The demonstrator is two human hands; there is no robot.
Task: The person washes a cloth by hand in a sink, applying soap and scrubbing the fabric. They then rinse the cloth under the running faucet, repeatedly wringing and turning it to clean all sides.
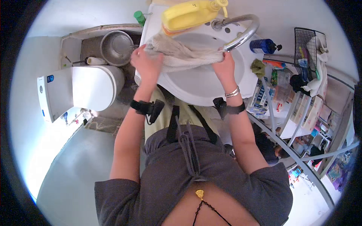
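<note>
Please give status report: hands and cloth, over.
Left hand and right hand: grip shut on cloth. Cloth stretched over sink. Faucet close above right hand.

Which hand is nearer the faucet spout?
Right. The right hand grips the towel just below the spout; the left hand holds the towel's other end across the sink.

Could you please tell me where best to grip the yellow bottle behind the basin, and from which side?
Likely the narrow neck below the cap, reached from above. The yellow bottle lies on its side along the sink back rim, cap pointing right, and the tap arches in front, blocking a frontal approach. The right hand, now gripping the cloth, is nearest.
</note>
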